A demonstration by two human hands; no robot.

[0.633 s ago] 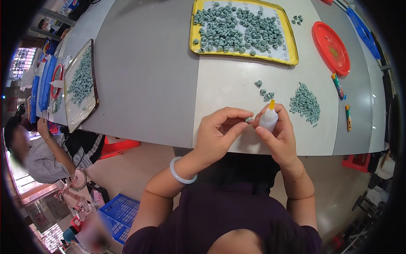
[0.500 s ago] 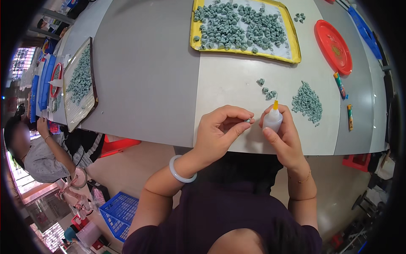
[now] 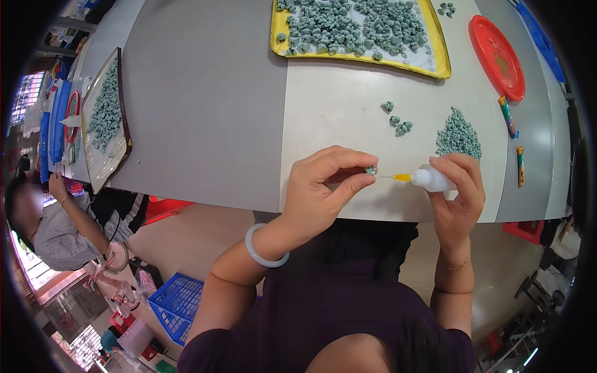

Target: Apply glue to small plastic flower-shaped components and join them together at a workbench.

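Between the thumb and forefinger of my left hand (image 3: pixel 326 185) is a small grey-green piece (image 3: pixel 370 170), its exact shape mostly covered by the fingertips. My right hand (image 3: pixel 460 193) grips a white squeeze bottle (image 3: pixel 434 179) with a yellow cap and a thin needle tip (image 3: pixel 390 177). The bottle lies sideways, and its needle points left at the piece with a small gap between. Beyond the hands sit a few grey-green clusters (image 3: pixel 403 127). A heap of small grey-green bits (image 3: pixel 459 133) lies just past my right hand.
A yellow-rimmed tray (image 3: pixel 367 60) full of grey-green pieces stands at the back. To the right are a red plate (image 3: pixel 507 81) and two small colourful tubes (image 3: pixel 521 166). At far left, another tray (image 3: pixel 124 124) of bits lies near a seated person (image 3: pixel 74 217).
My right hand has moved right and tipped the bottle from upright to sideways, its needle now toward the piece. The left hand has stayed nearly in place, showing more of the piece.
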